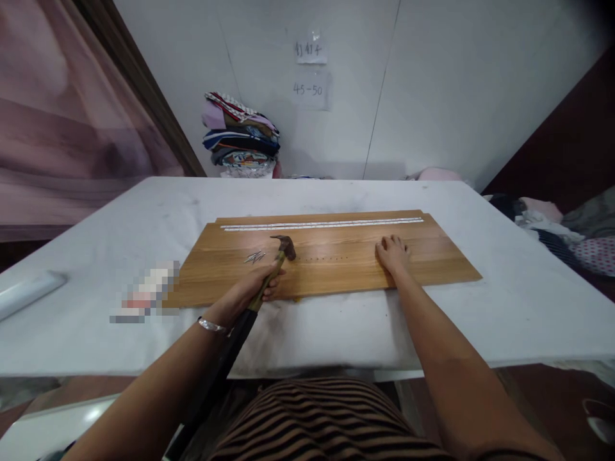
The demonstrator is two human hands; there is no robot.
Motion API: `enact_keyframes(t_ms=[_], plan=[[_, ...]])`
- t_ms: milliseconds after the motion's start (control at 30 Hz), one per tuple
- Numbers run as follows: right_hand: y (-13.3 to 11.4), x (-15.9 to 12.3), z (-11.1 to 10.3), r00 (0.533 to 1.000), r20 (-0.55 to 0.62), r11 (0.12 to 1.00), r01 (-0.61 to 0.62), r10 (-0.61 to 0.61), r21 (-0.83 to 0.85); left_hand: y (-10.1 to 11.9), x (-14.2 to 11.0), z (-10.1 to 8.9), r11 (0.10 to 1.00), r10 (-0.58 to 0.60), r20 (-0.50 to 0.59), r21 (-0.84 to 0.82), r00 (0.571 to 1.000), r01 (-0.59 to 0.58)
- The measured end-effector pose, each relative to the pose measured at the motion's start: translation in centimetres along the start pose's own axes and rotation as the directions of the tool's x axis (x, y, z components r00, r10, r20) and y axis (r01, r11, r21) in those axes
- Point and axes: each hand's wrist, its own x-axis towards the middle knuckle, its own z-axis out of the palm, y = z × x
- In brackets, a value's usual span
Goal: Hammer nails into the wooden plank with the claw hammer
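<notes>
My left hand (262, 282) is wrapped round the upper handle of a claw hammer (286, 247). Its metal head is just above or resting on the wooden board (336, 278); I cannot tell which. The long black grip runs back under my left forearm. Left of the hammer head lies a small pile of nails (254, 256). A row of small dark dots (323, 258), nail heads or holes, runs rightward from the head. My right hand (394, 254) rests on the board's right part, fingers apart and slightly bent, holding nothing. White measuring strips (321, 224) lie along the far edge.
The board is on a table with a white cover (336, 333). A blurred-out object (147, 294) sits left of the board, with a white roll (31, 293) farther left. Folded clothes (243, 134) are stacked behind the table; more cloth (552, 221) lies at right.
</notes>
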Motion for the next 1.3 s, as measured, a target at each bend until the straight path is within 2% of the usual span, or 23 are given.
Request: enact_keyframes(t_ms=[200,700,933,1300], plan=[[-0.01,-0.02,0.1,1.0,0.002,1.0,-0.003,0.003,-0.007,-0.07,0.0,-0.03,0.999,0.034,0.023,-0.015,0.999,-0.033],[0.18,0.17,0.4,1.0,-0.005,1.0,0.002,-0.002,-0.008,0.2,0.44,-0.18,0.999,-0.013,0.033,-0.035,0.999,0.014],[0.32,0.32,0.68,1.0,-0.025,1.0,0.006,-0.006,0.015,0.43,0.45,0.39,0.999,-0.031,-0.015,-0.024,0.999,0.031],[0.14,0.13,0.56,0.999,-0.049,1.0,0.011,-0.01,0.008,0.56,0.21,0.59,1.0,-0.024,-0.009,-0.012,1.0,0.024]])
